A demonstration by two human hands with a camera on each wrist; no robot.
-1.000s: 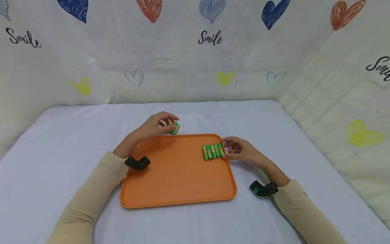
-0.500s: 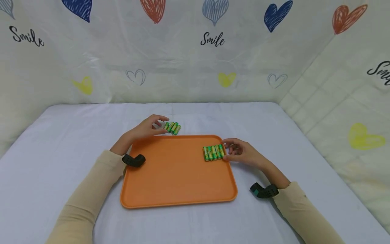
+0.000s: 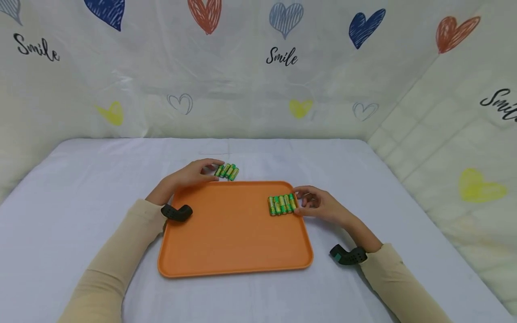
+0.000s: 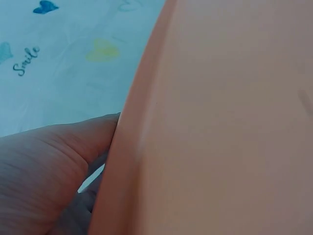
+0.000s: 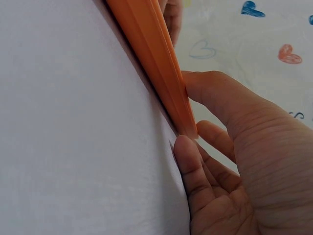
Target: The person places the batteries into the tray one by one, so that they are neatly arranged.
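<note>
Several green-and-yellow batteries lie side by side on the white cloth, just behind the far edge of the orange tray. My left hand is at the left end of that row, fingers bent loosely with index finger and thumb at the two ends of the leftmost battery. In the left wrist view, the thumb meets the tray rim and the batteries are out of sight. A second row of batteries lies inside the tray's right side. My right hand rests at that edge, fingers loosely curved, thumb against the rim.
A white cloth covers the table. Behind it hangs a pale sheet with hearts and lettering, continuing on the right. Each wrist wears a black band.
My left hand has drawn back leftwards off the batteries behind the tray, uncovering them, and now sits lower at their left end. The right hand has stayed at the tray's right edge.
</note>
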